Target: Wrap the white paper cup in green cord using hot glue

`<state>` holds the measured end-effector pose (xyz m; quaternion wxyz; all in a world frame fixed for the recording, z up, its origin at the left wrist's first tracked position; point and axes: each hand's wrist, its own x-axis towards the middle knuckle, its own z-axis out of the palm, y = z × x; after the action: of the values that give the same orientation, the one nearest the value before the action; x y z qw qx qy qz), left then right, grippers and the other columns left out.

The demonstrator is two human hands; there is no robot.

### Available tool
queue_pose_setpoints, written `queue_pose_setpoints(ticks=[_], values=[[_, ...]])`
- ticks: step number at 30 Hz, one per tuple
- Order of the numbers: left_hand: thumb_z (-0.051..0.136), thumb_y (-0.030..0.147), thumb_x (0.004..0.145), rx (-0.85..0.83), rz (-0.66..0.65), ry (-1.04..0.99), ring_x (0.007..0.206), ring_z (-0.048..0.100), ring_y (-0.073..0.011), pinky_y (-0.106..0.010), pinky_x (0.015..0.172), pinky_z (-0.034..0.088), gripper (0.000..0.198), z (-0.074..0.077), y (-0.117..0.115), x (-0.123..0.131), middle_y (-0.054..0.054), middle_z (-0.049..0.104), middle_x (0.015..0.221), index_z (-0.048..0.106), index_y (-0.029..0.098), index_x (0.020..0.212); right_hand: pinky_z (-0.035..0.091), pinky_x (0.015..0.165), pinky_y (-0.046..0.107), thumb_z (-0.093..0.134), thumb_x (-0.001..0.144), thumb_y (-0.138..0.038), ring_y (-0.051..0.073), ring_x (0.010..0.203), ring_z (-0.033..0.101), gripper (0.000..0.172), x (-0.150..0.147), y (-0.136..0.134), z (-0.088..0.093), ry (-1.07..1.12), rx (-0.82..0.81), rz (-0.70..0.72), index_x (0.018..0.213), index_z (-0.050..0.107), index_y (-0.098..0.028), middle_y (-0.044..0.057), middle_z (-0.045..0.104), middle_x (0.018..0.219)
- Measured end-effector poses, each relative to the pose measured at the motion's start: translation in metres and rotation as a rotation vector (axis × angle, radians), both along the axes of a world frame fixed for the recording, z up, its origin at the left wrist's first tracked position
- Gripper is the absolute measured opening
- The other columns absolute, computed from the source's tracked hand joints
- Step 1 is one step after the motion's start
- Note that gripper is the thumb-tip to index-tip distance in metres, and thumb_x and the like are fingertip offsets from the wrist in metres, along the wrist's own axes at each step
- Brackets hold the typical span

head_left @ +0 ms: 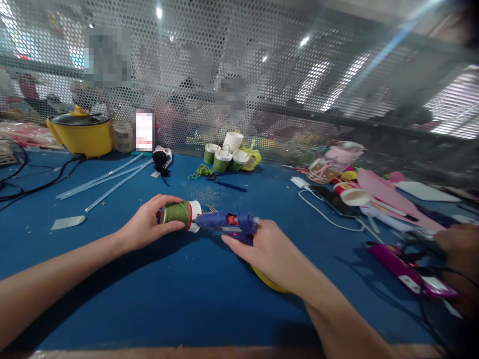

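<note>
My left hand (151,223) is wrapped round a paper cup (177,214) covered in green yarn, which lies on its side with its white rim to the right. A blue glue gun (230,224) is in my right hand (269,249), its nozzle pointing left at the cup near the edge of the yarn. Red lights show on the gun's body. Whether the nozzle touches the cup cannot be made out. Both hands are just above the blue table (157,304).
Green-wrapped cups (221,160) stand at the back beside blue-handled scissors (232,186). Clear glue sticks (114,183) and a yellow pot (84,135) are at the left. On the right are a phone (335,201), a purple power strip (407,271) and another person's hand (458,249).
</note>
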<state>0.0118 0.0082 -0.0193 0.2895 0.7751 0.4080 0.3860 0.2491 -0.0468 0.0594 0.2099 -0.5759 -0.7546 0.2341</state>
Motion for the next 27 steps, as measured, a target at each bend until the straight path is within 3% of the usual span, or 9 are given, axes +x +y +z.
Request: queue_pose_setpoints(ticks=[14,27], values=[[0.064,0.035,0.077,0.066,-0.054,0.024,0.097,0.057,-0.0230,-0.038,0.081,0.050,0.041,0.000,-0.003,-0.001,-0.008,0.055,0.108,0.052,0.021,0.113,0.036,0.042,0.024,0.056,0.076,-0.033,0.011,0.043,0.041,0.018,0.006,0.008,-0.006,-0.022,0.099,0.004,0.072,0.062,-0.017,-0.003,0.050,0.048],[0.063,0.029,0.080,0.247,-0.130,0.129,0.099,0.053,-0.0223,-0.037,0.086,0.046,0.039,0.009,-0.009,0.001,-0.010,0.052,0.108,0.050,0.018,0.115,0.035,0.043,0.024,0.057,0.074,-0.027,0.014,0.047,0.050,0.020,-0.002,0.016,-0.003,-0.008,0.187,-0.015,0.055,0.053,-0.020,-0.002,0.051,0.043]])
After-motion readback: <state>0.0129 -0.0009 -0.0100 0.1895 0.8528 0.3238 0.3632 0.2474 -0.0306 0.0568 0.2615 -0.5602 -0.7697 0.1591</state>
